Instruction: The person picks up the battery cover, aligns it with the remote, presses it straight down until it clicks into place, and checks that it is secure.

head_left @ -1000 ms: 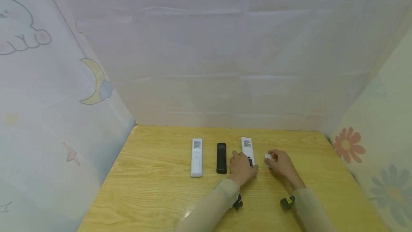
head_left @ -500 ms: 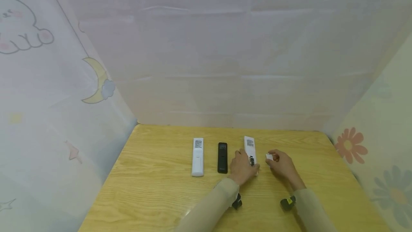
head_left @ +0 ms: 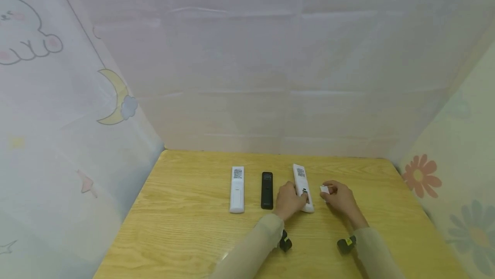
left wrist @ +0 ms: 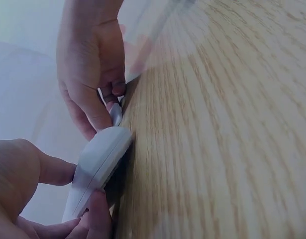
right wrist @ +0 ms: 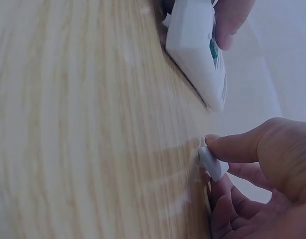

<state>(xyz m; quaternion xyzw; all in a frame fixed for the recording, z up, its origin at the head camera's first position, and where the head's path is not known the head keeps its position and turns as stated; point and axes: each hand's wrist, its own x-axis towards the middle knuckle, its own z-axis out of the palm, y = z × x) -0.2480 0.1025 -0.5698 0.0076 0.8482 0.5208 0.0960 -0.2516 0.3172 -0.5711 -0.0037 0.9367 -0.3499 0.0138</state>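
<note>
A white remote control lies back up on the table, its battery compartment uncovered near the lower end. My left hand grips it around the lower half, the thumb over the compartment and the other fingers along the left side. In the left wrist view the remote is tilted, one edge raised off the wood. My right hand pinches a small white cover just to the right of the remote. The right wrist view shows this cover between thumb and fingers, close to the tabletop and apart from the remote.
Left of my left hand lies a black remote, and beyond it a second white remote with its back up. The wooden table meets fabric-covered walls behind and on both sides. Each wrist wears a dark camera.
The held remote has turned slightly, its lower end shifting right. My left thumb has moved onto its battery compartment. The right hand stays nearly still, still pinching the cover.
</note>
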